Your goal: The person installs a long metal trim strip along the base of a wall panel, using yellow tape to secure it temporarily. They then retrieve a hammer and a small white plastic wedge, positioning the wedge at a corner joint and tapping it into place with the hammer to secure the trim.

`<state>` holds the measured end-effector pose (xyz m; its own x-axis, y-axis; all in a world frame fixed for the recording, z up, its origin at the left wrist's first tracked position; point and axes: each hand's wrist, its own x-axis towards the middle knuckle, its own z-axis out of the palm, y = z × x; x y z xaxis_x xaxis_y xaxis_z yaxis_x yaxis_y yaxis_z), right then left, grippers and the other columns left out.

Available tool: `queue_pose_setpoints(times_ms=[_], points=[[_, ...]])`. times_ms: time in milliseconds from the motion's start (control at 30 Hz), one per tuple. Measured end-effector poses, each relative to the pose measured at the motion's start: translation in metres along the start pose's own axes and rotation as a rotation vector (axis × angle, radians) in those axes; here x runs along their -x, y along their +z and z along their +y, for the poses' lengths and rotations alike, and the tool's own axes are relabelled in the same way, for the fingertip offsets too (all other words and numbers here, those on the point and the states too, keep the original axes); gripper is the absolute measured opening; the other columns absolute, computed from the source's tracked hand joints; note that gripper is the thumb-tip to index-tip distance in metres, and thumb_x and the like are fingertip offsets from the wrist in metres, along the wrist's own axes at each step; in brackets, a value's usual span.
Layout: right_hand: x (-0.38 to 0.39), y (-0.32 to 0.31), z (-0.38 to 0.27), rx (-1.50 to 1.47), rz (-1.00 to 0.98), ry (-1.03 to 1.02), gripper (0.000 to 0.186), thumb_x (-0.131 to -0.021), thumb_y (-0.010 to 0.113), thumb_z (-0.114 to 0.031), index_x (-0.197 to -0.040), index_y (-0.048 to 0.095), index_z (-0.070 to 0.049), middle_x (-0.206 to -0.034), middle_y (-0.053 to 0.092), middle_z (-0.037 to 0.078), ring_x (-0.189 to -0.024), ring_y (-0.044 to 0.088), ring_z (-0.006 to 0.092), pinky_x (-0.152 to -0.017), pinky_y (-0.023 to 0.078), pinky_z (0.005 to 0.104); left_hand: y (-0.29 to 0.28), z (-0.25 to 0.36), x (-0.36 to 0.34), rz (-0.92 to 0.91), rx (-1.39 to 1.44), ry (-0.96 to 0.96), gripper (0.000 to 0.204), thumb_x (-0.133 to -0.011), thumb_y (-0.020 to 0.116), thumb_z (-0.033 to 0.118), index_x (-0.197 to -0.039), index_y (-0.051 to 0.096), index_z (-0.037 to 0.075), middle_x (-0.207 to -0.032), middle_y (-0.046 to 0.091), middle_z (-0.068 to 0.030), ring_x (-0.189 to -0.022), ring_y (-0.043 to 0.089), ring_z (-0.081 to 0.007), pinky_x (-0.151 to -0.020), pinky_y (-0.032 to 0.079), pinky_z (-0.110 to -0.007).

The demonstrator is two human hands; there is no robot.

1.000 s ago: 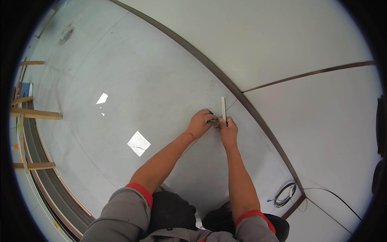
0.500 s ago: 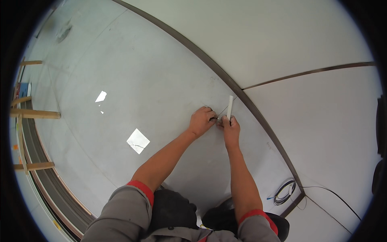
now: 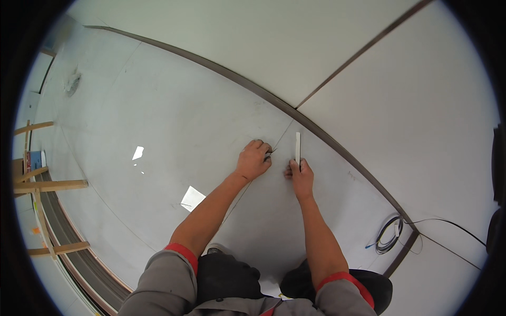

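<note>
In my right hand (image 3: 301, 178) a narrow flat white strip (image 3: 298, 146) stands out past the thumb, pointing away from me. The fingers of that hand are curled round its near end. My left hand (image 3: 253, 161) is closed just to the left, low over a thin dark seam (image 3: 285, 130) in the pale grey floor (image 3: 174, 105). Something small, dark and thin shows at its fingertips, too small to name. A gap separates the two hands.
Brown trim (image 3: 242, 81) runs where the floor meets the pale wall panels (image 3: 390, 105). A coil of black cable (image 3: 383, 239) lies at the right near the corner. Wooden bars (image 3: 58, 186) and long dark profiles (image 3: 60, 229) lie at the left. Bright white patches (image 3: 193, 199) show on the floor.
My hands have drawn apart; before, they were almost touching. The view has turned, so the wall trim and the cable coil sit differently. The white strip is still in my right hand.
</note>
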<state>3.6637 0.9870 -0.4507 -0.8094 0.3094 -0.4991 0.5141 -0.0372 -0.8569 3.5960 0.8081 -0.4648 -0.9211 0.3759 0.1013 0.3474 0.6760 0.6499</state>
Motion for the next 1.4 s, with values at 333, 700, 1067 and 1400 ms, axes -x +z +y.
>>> queue_pose_setpoints(times_ms=[333,700,1067,1400], points=[[-0.004,-0.007,0.001,-0.096,-0.057,0.066,0.021,-0.100,0.058,-0.018,-0.091,0.057,0.001,-0.082,0.063,0.008,-0.071,0.064,0.0142,-0.065,0.055,0.0286,-0.015,0.009,-0.019,-0.138,0.010,-0.066,0.030,-0.082,0.069,0.010,-0.111,0.066,0.016,-0.095,0.060,-0.0062,-0.085,0.064,-0.0270,-0.073,0.054,-0.040],[-0.004,-0.011,0.001,-0.134,-0.094,0.057,0.022,-0.100,0.057,-0.021,-0.092,0.057,0.000,-0.083,0.063,0.008,-0.070,0.065,0.0142,-0.065,0.056,0.0284,-0.001,-0.010,-0.043,-0.333,-0.346,0.094,0.008,-0.083,0.064,0.008,-0.089,0.062,0.003,-0.088,0.062,-0.0127,-0.069,0.063,-0.0309,-0.069,0.055,-0.041],[-0.007,-0.015,0.002,-0.117,-0.106,0.063,0.021,-0.101,0.057,-0.020,-0.092,0.056,-0.001,-0.083,0.063,0.008,-0.070,0.065,0.0143,-0.065,0.056,0.0281,-0.022,-0.006,-0.024,-0.221,0.443,-0.296,0.017,-0.085,0.069,0.009,-0.102,0.070,0.005,-0.093,0.070,-0.0091,-0.073,0.066,-0.0188,-0.068,0.052,-0.032],[-0.009,-0.015,-0.001,-0.142,-0.113,0.091,0.021,-0.101,0.057,-0.020,-0.094,0.056,0.000,-0.084,0.063,0.007,-0.071,0.065,0.0135,-0.065,0.057,0.0277,-0.009,-0.003,-0.021,-0.189,-0.191,0.021,0.010,-0.085,0.071,0.017,-0.088,0.067,0.008,-0.087,0.063,-0.0064,-0.075,0.067,-0.0267,-0.067,0.054,-0.038]])
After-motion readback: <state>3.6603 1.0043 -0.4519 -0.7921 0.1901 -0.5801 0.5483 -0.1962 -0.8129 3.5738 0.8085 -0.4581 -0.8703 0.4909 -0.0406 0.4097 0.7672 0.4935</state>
